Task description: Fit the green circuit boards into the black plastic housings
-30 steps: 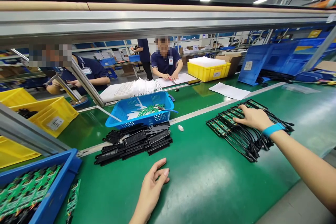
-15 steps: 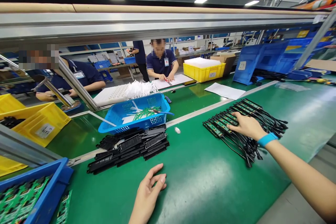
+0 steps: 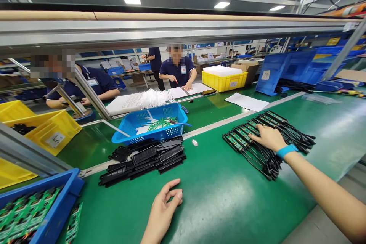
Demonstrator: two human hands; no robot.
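Note:
My right hand (image 3: 268, 137), with a blue wristband, lies palm down on a row of small green circuit boards with black cables (image 3: 257, 137) spread on the green mat (image 3: 223, 194). Its fingers are stretched over the boards and grip nothing that I can see. My left hand (image 3: 164, 207) rests on the mat near the front edge, fingers loosely apart, holding nothing. Just beyond it lies a stack of black plastic housings (image 3: 145, 158).
A blue basket (image 3: 151, 120) with green and white parts stands behind the housings. A blue bin of green boards (image 3: 34, 209) is at front left, yellow bins (image 3: 42, 129) at left. Across the belt, two people work at a bench, near a yellow crate (image 3: 224, 78).
My right hand slid a little nearer along the row of boards. The left hand barely moved. The view shifted slightly.

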